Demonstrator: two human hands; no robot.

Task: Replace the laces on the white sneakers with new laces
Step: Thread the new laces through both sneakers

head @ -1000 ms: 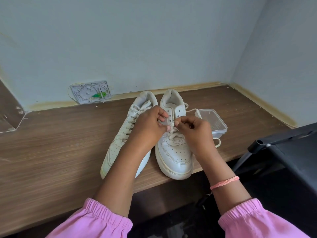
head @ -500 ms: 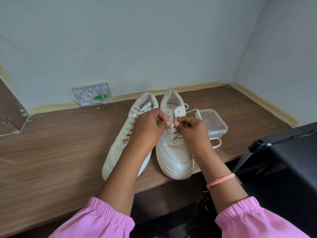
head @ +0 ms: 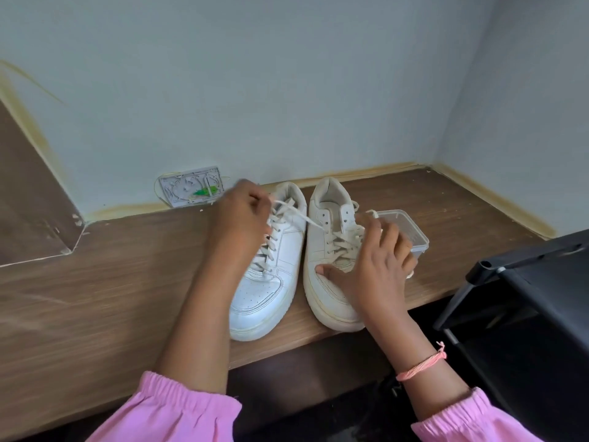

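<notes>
Under the spread right hand (head: pixel 376 269), thumb pressing its toe, lies the right sneaker (head: pixel 328 250); its lace (head: pixel 299 216) runs leftward into the left hand's (head: pixel 239 218) pinch.

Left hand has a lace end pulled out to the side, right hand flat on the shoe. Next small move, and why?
Probably draw the lace on through. The left hand pinches its end, stretched taut from an upper eyelet of the right sneaker, while the right hand presses that shoe down, thumb on the toe. The lower rows are already crossed.
</notes>
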